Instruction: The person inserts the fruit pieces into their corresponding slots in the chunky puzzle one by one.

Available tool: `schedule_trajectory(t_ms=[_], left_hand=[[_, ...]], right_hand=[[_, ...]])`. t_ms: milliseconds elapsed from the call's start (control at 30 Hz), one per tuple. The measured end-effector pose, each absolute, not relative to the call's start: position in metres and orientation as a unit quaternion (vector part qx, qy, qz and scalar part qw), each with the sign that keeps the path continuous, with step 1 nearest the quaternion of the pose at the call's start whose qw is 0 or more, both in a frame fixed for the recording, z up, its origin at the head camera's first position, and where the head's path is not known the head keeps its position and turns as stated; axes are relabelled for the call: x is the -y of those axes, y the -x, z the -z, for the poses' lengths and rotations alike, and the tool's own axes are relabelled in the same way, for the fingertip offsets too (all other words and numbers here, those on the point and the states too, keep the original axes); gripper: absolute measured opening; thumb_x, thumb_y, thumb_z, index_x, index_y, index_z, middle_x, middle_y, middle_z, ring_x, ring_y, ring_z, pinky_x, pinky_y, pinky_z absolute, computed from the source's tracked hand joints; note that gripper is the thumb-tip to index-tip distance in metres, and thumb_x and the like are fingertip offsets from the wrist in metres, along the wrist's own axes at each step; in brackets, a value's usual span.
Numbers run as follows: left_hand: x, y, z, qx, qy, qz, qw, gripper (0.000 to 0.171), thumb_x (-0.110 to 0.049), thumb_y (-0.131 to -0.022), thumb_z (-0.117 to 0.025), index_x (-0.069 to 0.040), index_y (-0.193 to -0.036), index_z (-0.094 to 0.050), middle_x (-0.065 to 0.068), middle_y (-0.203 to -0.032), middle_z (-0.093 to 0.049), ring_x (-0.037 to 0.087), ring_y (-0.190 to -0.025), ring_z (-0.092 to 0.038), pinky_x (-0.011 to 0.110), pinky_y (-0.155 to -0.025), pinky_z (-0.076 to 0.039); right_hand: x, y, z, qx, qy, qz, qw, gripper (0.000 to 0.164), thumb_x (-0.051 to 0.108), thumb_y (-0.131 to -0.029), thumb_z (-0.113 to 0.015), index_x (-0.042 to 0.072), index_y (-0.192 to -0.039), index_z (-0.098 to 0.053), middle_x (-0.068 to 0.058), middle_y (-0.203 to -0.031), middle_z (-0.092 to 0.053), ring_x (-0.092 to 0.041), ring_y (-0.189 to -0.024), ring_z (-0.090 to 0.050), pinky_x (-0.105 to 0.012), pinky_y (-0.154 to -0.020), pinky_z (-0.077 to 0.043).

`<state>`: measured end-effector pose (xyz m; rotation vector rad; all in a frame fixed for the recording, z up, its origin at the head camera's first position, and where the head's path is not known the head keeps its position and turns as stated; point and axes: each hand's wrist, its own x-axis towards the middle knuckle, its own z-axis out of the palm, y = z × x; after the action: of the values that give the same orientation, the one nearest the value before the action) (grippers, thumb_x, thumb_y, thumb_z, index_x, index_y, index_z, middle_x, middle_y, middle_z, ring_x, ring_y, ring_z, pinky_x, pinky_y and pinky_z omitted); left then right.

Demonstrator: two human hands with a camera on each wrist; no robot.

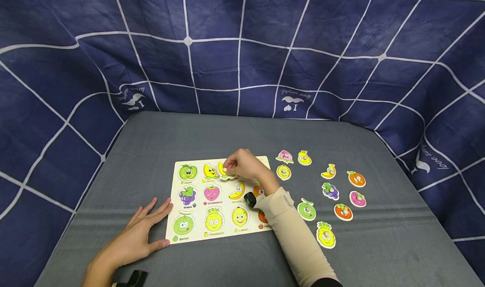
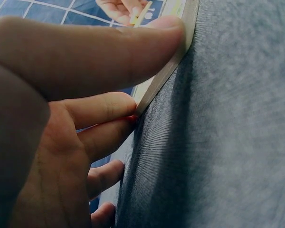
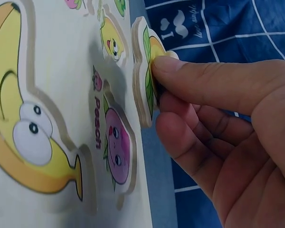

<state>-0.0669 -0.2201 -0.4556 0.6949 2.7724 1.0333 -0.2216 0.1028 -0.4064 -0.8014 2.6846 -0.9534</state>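
Cream sleeve [image 1: 297, 236] at lower right leads to the right hand [image 1: 246, 164], pinching a yellow fruit piece [image 1: 220, 168] over the puzzle board [image 1: 198, 228] at centre; at lower left, the left hand [image 1: 138, 238], fingers extended, touches its edge. I judge this placing; next calls for aligning piece and recess [image 1: 209, 171].

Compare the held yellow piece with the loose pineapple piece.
The held yellow piece is pinched in the right grip above the board; the pineapple piece lies on the grey surface. The grip partly covers the held yellow piece; the pineapple piece shows whole. Both have yellow and green artwork with pale borders.
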Motion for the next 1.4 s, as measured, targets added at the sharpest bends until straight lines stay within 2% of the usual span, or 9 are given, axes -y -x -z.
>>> schedule_trajectory(t_ms=[833,1400], left_hand=[[0.222,0.068,0.456,-0.913,-0.222,-0.339,0.055,0.089,-0.022,-0.069,-0.089,-0.003,-0.146,-0.048,0.013,-0.154,-0.039,0.051,-0.141,-0.023,0.069,-0.110,-0.011],[0.221,0.067,0.455,-0.912,-0.230,-0.334,0.053,0.088,-0.022,-0.070,-0.088,-0.003,-0.146,-0.049,0.012,-0.154,-0.039,0.052,-0.141,-0.024,0.069,-0.109,-0.013]], right_hand=[[-0.079,0.232,0.421,-0.905,0.240,0.338,0.099,0.005,0.006,-0.083,-0.080,0.008,-0.084,-0.077,0.006,-0.070,-0.067,-0.006,-0.066,-0.059,-0.018,-0.064,-0.048],[-0.067,0.235,0.426,-0.905,0.241,0.333,0.110,0.006,0.006,-0.083,-0.080,0.008,-0.087,-0.077,0.006,-0.072,-0.067,-0.006,-0.064,-0.058,-0.018,-0.060,-0.048]])
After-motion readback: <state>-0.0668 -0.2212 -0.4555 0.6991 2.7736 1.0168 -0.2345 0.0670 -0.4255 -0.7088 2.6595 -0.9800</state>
